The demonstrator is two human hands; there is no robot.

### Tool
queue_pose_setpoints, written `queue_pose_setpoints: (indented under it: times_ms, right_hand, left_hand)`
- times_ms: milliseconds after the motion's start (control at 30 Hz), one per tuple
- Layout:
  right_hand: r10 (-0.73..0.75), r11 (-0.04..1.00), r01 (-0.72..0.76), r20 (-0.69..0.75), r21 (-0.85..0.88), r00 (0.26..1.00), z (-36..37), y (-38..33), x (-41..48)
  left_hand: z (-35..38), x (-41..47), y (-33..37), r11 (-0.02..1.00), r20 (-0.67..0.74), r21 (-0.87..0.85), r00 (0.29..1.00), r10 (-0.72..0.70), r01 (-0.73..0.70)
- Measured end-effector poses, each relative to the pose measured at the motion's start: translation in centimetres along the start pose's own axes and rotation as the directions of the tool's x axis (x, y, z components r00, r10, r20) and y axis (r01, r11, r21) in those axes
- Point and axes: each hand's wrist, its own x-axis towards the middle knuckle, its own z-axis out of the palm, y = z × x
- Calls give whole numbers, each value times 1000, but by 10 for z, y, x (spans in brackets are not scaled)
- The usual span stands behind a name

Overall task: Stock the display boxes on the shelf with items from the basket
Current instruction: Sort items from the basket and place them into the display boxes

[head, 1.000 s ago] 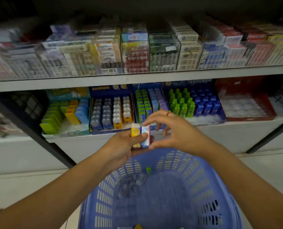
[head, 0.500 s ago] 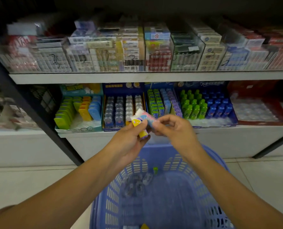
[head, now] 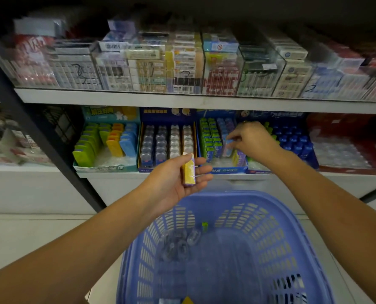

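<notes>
Your left hand (head: 176, 181) holds a yellow pack (head: 189, 170) upright, thumb and fingers curled round it, just above the basket's (head: 292, 218) far rim. Your right hand (head: 254, 140) is up at the lower shelf (head: 292, 175), fingertips pinching a pale blue pack (head: 228, 143) inside the blue display box (head: 228, 170), beside its green row. Clear packs (head: 178, 242) lie in the basket.

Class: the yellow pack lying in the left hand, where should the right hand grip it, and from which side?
Probably its far end, pinched from above and the right. The yellow pack lies lengthwise on the left hand, thumb against its left edge, so the far end and right edge are free.
</notes>
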Motion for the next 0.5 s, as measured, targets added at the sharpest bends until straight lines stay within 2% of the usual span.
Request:
queue_pose_setpoints:
  times_ms: [200,500]
  right_hand:
    - [72,997,-77,144,29,987,-4,4,21]
    - [100,995,-101,222,-5,970,-9,7,22]
  left_hand:
    - [-4,5,0,989,-99,144,994,46,-31]
    - [-4,12,-1,990,-63,137,998,26,-17]
